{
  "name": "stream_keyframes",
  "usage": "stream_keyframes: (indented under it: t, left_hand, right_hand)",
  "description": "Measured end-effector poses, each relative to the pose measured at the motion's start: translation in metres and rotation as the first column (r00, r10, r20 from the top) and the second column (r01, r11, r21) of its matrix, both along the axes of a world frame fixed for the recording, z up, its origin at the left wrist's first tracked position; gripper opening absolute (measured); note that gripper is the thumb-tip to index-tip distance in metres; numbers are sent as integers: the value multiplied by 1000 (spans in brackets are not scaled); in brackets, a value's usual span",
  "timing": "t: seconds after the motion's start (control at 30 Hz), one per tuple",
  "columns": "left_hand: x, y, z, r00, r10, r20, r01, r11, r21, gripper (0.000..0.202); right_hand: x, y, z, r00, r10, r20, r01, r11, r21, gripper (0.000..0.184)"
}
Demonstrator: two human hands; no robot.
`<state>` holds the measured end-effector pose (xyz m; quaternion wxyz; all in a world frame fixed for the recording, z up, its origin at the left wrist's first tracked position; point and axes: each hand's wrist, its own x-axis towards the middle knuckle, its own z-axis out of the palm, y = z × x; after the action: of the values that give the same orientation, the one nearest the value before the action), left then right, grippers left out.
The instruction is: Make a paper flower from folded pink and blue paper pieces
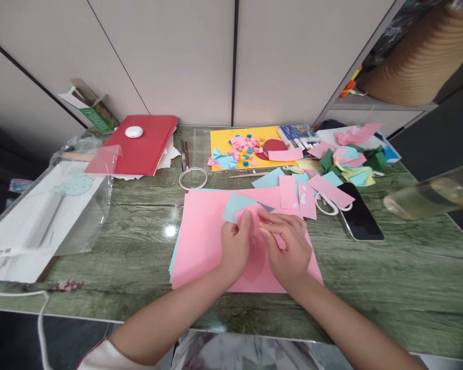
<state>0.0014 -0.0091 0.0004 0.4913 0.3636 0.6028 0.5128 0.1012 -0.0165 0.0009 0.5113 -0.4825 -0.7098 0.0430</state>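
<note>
A small pink piece of paper [242,211] is pinched between both of my hands, above a stack of large pink sheets [202,236]. My left hand [234,249] grips its near side with the thumb on top. My right hand [289,249] has thumb and fingers closed at its right edge; my fingers partly hide it. A light blue piece of paper [235,203] shows just behind the pink one; whether it is held too I cannot tell. Pink strips [288,192] lie on the stack's far right corner, near white-handled scissors [326,205].
A phone [360,213] and a clear bottle [428,192] are on the right. At the back, a yellow sheet [218,139] bears several small paper balls. A tape roll [193,178], a red folder [150,141] and a plastic bag [96,221] are on the left.
</note>
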Motion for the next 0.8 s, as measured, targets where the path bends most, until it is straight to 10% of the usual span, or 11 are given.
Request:
stream_keyframes:
  t: [0.8]
  left_hand:
    - [-6,10,-5,993,-66,95,67,998,2,37]
  right_hand:
    - [5,6,-2,1000,-10,9,11,992,-126,7]
